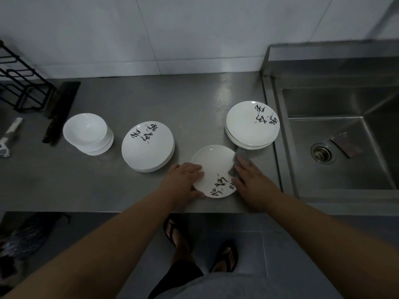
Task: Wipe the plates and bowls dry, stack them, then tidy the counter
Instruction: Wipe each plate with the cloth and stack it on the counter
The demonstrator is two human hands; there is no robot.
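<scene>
Holds a round white glazed plate by its left rim with the left hand, fingers curled over the edge, thumb at the near rim. Presses a crumpled grey cloth onto the plate's right rim with the right hand, fingers straight and flat, not clenched. Plate flat on the brushed-steel bench, close to the front edge, black brush script toward the near side.

Behind-left: middle stack of matching shallow plates, same script on top. Behind-right, just beside the cloth: right stack, near the sink wall. Far left: nested plain white bowls, smooth and unmarked.

Beyond the bowls: dark cleaver flat on the bench, black wire rack at the wall. Round metal drain in the steel basin.
</scene>
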